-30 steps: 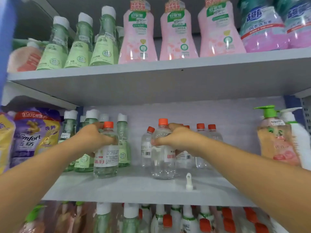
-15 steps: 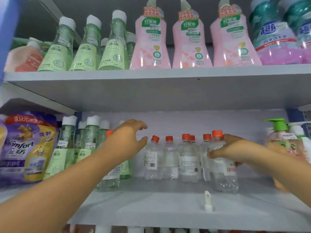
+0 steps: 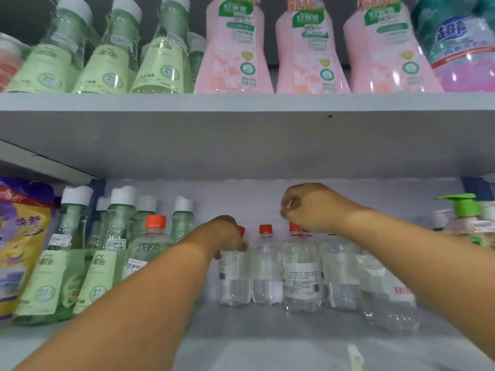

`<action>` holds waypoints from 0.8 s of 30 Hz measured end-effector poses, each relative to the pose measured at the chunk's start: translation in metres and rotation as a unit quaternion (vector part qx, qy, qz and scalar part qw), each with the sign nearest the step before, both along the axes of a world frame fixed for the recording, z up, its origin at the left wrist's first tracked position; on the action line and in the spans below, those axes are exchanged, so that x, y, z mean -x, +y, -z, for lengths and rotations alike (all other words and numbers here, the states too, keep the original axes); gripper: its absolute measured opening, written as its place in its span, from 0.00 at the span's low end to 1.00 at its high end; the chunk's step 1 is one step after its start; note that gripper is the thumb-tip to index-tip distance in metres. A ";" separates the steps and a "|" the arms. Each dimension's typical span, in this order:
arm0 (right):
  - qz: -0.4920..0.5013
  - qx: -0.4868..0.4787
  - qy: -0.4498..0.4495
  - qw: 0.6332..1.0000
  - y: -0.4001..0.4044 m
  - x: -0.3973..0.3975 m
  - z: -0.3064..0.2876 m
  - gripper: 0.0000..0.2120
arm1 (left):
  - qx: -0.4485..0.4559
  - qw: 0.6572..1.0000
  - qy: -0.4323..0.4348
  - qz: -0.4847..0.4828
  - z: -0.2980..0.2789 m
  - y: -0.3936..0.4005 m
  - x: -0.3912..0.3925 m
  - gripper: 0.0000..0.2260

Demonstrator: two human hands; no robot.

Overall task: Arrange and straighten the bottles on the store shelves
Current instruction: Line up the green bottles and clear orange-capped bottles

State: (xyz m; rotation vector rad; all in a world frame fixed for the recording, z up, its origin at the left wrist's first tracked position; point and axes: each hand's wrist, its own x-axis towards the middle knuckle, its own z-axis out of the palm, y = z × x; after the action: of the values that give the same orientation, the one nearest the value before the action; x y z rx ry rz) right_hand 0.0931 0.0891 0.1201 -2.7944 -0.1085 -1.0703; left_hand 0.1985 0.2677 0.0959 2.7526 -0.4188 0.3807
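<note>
Left hand (image 3: 227,234) grips the shoulder of a clear plastic orange-capped bottle (image 3: 234,279) at the shelf (image 3: 267,341) back; right hand (image 3: 310,207) hovers, fingers curled, apparently holding nothing.

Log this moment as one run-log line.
left hand: grips clear bottle at neck | right hand: curled above row, holds nothing | shelf: clear bottles upright

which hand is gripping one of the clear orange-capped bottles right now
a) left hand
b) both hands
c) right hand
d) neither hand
a: the left hand is wrapped around the neck of a clear orange-capped bottle in the lower shelf's row, while the right hand hangs curled above the caps, its fingers around no bottle.
</note>
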 end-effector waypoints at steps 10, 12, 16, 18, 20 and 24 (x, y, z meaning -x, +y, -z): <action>0.026 0.044 0.208 0.977 0.016 -0.099 -0.011 0.22 | 0.078 0.993 -0.084 -0.021 0.001 -0.004 -0.023 0.22; 0.016 0.035 0.199 0.979 0.013 -0.106 -0.013 0.20 | 0.026 0.995 -0.091 -0.042 -0.009 -0.008 -0.027 0.18; -0.006 0.051 0.224 0.973 0.011 -0.108 -0.017 0.10 | 0.040 0.998 -0.045 -0.032 -0.016 -0.006 -0.035 0.12; -0.026 0.041 0.241 0.969 0.012 -0.111 -0.017 0.12 | 0.066 0.996 -0.044 -0.029 -0.012 -0.001 -0.039 0.09; -0.024 0.033 0.244 0.969 0.015 -0.117 -0.016 0.12 | 0.112 0.992 -0.059 -0.012 -0.008 0.000 -0.042 0.10; 0.028 0.031 0.192 0.981 0.015 -0.126 -0.013 0.22 | 0.132 0.988 -0.075 -0.036 -0.005 -0.002 -0.042 0.21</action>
State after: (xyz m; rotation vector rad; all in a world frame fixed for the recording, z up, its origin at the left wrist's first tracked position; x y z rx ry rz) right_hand 0.2187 0.1039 0.1326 -3.0157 -0.0189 -0.5265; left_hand 0.2400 0.2653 0.1007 2.4946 -0.2826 0.6164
